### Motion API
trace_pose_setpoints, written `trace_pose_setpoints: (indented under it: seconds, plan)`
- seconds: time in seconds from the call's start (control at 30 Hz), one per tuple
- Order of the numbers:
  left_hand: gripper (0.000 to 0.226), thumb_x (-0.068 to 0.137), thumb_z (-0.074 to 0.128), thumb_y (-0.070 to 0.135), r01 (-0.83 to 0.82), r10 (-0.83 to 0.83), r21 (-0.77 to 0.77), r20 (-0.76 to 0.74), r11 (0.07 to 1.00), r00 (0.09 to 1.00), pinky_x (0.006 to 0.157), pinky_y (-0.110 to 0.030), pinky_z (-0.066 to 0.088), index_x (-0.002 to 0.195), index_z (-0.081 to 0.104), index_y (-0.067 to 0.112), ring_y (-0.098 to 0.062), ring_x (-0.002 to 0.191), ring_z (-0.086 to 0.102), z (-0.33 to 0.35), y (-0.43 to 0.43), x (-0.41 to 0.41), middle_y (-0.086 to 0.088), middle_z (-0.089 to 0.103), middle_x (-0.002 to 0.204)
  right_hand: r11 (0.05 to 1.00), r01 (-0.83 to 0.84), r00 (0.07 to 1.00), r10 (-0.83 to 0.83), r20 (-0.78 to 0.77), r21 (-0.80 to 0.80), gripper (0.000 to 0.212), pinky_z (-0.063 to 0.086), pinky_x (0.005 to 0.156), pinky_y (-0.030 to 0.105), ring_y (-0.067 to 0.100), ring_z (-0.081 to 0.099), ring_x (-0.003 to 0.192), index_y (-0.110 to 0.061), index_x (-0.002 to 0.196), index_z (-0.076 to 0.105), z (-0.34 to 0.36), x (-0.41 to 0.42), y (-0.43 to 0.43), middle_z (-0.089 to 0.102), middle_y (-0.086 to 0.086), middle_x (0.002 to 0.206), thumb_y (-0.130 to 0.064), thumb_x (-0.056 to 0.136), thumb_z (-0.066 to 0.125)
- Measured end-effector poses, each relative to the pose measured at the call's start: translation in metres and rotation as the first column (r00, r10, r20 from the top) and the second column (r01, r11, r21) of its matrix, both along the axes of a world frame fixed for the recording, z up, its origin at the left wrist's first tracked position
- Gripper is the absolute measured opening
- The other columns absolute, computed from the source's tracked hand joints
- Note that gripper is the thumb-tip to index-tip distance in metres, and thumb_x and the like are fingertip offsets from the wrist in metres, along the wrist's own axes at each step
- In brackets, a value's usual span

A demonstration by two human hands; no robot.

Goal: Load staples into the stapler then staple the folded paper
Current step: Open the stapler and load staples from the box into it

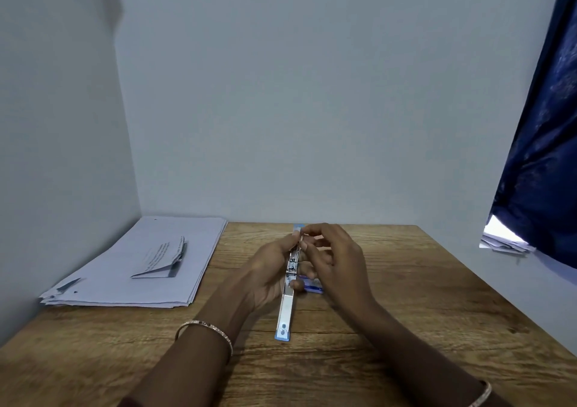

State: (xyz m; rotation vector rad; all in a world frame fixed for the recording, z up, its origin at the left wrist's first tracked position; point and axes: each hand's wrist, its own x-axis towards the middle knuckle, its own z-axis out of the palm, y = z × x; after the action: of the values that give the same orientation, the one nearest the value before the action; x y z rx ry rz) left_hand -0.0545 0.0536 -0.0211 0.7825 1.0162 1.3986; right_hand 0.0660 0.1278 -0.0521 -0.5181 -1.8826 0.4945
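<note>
A blue and silver stapler (286,306) lies unfolded flat and long over the middle of the wooden table (406,297), its metal channel facing up. My left hand (268,275) grips it around the middle from the left. My right hand (334,253) pinches a thin strip of staples (301,240) with thumb and forefinger at the far part of the channel. A small blue and white staple box (313,287) lies on the table under my right hand, mostly hidden. The folded paper (162,258) rests on a paper stack at the left.
A stack of white sheets (125,281) fills the table's back left corner against the walls. A dark blue curtain (543,156) hangs at the right, with some papers (502,242) below its edge. Bangles circle both wrists.
</note>
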Motion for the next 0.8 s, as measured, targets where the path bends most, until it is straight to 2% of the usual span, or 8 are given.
trace_pose_setpoints:
  seconds: [0.07,0.17,0.23,0.33,0.43,0.53,0.67,0.8]
  plan:
    - [0.046,0.107,0.032,0.04,0.011,-0.011,0.0,0.029,1.0,1.0,0.031,-0.017,0.037,0.109,0.062,0.005,-0.014,0.044,0.058,0.0,0.001,0.001,-0.012,0.076,0.073,0.999,0.008,1.0,-0.009,0.014,0.046,0.017,0.051,0.071,0.01,0.0,0.066,0.095,-0.025,0.113,0.068,0.0,0.001,-0.002,0.068,-0.009,0.105,-0.018,0.097,0.064]
    - [0.045,0.106,0.032,0.041,-0.006,0.005,0.007,0.08,1.0,0.997,0.031,-0.017,0.034,0.095,0.061,0.008,-0.012,0.041,0.05,0.002,0.003,0.003,-0.009,0.073,0.065,0.995,0.027,0.999,-0.031,0.039,0.092,0.015,0.055,0.072,0.024,0.0,0.066,0.092,-0.027,0.11,0.068,0.002,0.0,-0.002,0.066,-0.011,0.103,-0.018,0.099,0.061]
    - [0.046,0.107,0.031,0.038,-0.034,0.034,-0.004,0.091,0.999,0.995,0.031,-0.017,0.033,0.09,0.062,0.009,-0.011,0.039,0.048,0.002,0.004,0.005,-0.007,0.072,0.061,0.994,0.033,0.998,-0.039,0.056,0.107,0.014,0.056,0.072,0.027,0.001,0.065,0.091,-0.027,0.106,0.068,0.002,0.0,-0.002,0.066,-0.012,0.102,-0.018,0.099,0.061]
    - [0.05,0.109,0.029,0.035,-0.081,0.083,-0.029,0.065,0.996,0.994,0.033,-0.018,0.033,0.096,0.066,0.004,-0.011,0.04,0.05,0.0,0.006,0.006,-0.01,0.072,0.063,0.995,-0.006,0.998,0.0,0.065,0.096,0.008,0.057,0.071,0.024,0.0,0.067,0.091,-0.026,0.102,0.068,0.002,-0.001,-0.003,0.067,-0.012,0.101,-0.021,0.097,0.064]
    - [0.05,0.109,0.028,0.034,-0.097,0.101,-0.044,0.095,0.994,0.99,0.034,-0.019,0.034,0.094,0.067,0.006,-0.015,0.045,0.055,-0.001,0.007,0.008,-0.016,0.075,0.074,0.998,-0.035,0.997,0.031,0.071,0.055,0.005,0.061,0.072,0.032,0.002,0.07,0.089,-0.026,0.1,0.066,0.001,-0.002,-0.004,0.068,-0.013,0.099,-0.027,0.095,0.066]
    - [0.052,0.109,0.027,0.034,-0.084,0.092,-0.055,0.152,0.995,0.984,0.034,-0.019,0.034,0.092,0.068,0.007,-0.018,0.05,0.059,-0.002,0.005,0.01,-0.016,0.075,0.075,0.999,-0.033,0.996,0.031,0.083,0.024,0.005,0.06,0.073,0.037,0.004,0.069,0.087,-0.024,0.098,0.066,0.001,-0.003,-0.002,0.068,-0.011,0.097,-0.022,0.093,0.066]
    - [0.051,0.109,0.027,0.034,-0.079,0.087,-0.046,0.205,0.996,0.975,0.032,-0.02,0.036,0.097,0.066,0.003,-0.018,0.042,0.061,-0.001,0.005,0.012,-0.017,0.076,0.078,0.997,-0.079,0.994,0.08,0.078,-0.011,0.01,0.059,0.075,0.037,0.008,0.067,0.088,-0.022,0.094,0.065,0.003,-0.003,-0.004,0.066,-0.008,0.096,-0.013,0.091,0.064]
    - [0.046,0.109,0.03,0.034,-0.095,0.11,-0.067,0.265,0.993,0.958,0.032,-0.019,0.033,0.094,0.061,0.004,-0.018,0.043,0.053,-0.001,0.006,0.012,-0.014,0.071,0.078,0.987,-0.132,0.988,0.138,0.067,-0.088,0.013,0.063,0.066,0.044,0.011,0.066,0.087,-0.023,0.091,0.063,0.004,-0.004,-0.009,0.063,-0.009,0.101,-0.01,0.091,0.062]
